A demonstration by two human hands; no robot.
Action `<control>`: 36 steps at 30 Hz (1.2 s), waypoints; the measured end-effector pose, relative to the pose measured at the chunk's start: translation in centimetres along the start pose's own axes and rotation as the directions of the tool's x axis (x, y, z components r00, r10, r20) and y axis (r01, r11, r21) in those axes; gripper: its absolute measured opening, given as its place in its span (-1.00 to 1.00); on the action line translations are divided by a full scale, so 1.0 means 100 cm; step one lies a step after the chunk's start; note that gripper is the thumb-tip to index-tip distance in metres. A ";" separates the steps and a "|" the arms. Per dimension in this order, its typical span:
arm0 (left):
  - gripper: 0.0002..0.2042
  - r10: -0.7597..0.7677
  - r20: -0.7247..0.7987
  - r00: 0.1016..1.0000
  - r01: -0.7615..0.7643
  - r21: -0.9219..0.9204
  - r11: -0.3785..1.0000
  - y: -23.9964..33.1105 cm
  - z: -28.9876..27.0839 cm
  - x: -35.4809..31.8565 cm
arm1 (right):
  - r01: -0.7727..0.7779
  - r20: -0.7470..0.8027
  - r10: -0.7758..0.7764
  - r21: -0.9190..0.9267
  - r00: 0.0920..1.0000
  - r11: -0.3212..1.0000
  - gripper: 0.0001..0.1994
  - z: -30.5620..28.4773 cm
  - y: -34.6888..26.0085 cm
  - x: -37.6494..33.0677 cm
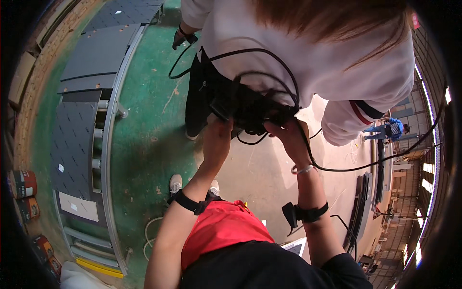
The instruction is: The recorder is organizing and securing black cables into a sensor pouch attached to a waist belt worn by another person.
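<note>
Both my arms reach up from the lower edge to a black device [250,108] with black cables hanging at the waist of a person in a white top [308,53] who stands right in front of me. My left hand [219,127] grips the device's lower left side. My right hand [284,130] holds its lower right side, fingers curled under it. A black cable [337,168] loops from the device past my right wrist. Black straps sit on both my forearms, and a silver bracelet [302,169] is on my right wrist.
A grey roller conveyor [84,130] carrying dark panels runs along the left over a green floor [144,144]. Red tins [23,184] stand at the far left. The other person's gloved hand [183,37] hangs at upper left. Another person in blue [387,130] stands far right.
</note>
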State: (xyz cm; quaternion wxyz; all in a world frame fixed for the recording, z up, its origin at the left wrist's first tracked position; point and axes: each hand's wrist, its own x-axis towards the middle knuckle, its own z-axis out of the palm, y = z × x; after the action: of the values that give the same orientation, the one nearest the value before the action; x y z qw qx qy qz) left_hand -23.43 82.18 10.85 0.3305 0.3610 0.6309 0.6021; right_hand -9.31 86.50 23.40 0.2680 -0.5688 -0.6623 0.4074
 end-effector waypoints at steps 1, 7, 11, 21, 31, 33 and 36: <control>-0.70 0.018 -0.003 1.000 -0.018 0.020 1.000 0.001 -0.001 0.002 | -0.005 -0.004 0.006 0.045 1.000 0.999 -0.76 -0.001 -0.003 -0.004; -0.81 0.067 0.029 0.997 -0.069 0.071 0.995 0.000 -0.001 0.006 | -0.046 0.122 0.012 0.274 0.992 0.961 -0.78 -0.016 0.007 -0.012; -0.82 0.088 0.071 0.994 -0.095 0.102 0.990 -0.006 -0.002 0.004 | -0.057 0.163 -0.020 0.453 0.986 0.890 -0.74 -0.017 0.014 -0.011; -0.81 0.062 0.046 0.997 -0.065 0.073 0.995 0.004 0.002 0.006 | -0.115 0.378 -0.137 0.572 0.916 0.812 -0.30 0.005 0.014 -0.014; -0.75 0.044 0.076 0.996 -0.039 -0.073 0.997 0.014 -0.003 0.017 | -0.455 0.659 -0.504 0.751 0.558 0.479 -0.01 0.050 0.011 -0.016; -0.74 0.087 0.097 0.991 -0.081 -0.065 0.995 0.015 -0.005 0.019 | -0.521 0.634 -0.589 0.765 0.501 0.379 -0.13 0.068 0.024 -0.018; -0.82 -0.038 0.127 0.991 0.106 -0.586 0.803 0.013 -0.004 0.015 | -0.476 0.611 -0.678 0.777 0.408 0.412 -0.37 0.082 0.022 -0.009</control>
State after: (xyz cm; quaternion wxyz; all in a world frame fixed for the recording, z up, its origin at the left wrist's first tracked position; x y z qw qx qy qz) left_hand -24.44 83.25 12.16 0.4828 0.2485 0.4063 0.7349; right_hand -14.64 83.77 17.33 0.1535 0.0477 -0.3977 0.9033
